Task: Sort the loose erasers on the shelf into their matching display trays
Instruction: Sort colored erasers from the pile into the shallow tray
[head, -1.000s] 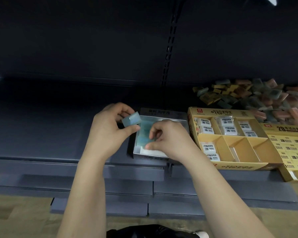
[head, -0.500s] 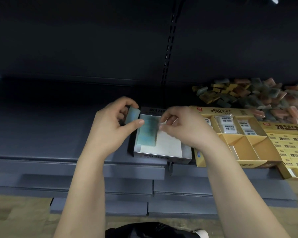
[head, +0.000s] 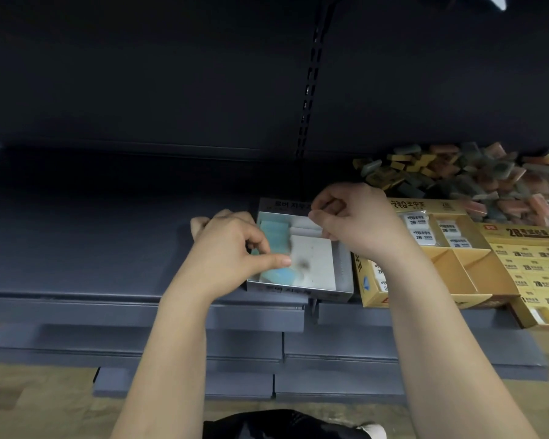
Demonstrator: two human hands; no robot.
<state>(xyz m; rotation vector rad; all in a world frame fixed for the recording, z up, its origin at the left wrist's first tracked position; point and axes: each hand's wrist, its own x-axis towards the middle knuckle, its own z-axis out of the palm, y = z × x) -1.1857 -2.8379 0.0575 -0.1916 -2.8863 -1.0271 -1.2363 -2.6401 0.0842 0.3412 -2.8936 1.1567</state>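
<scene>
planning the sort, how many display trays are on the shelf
3: a grey tray in the middle, a yellow divided tray to its right, a yellow 2B tray far right, partly cut off; more may lie beyond.

Pale teal erasers (head: 274, 231) in grey tray (head: 343, 267)

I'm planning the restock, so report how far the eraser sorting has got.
Done: a few teal erasers lie at the back left of the grey tray, and white 2B erasers sit in the yellow tray. In hand: the left hand pinches another teal eraser over the grey tray's front; the right hand is curled at its back edge. Left: the big loose pile behind the trays, so most remains.
</scene>
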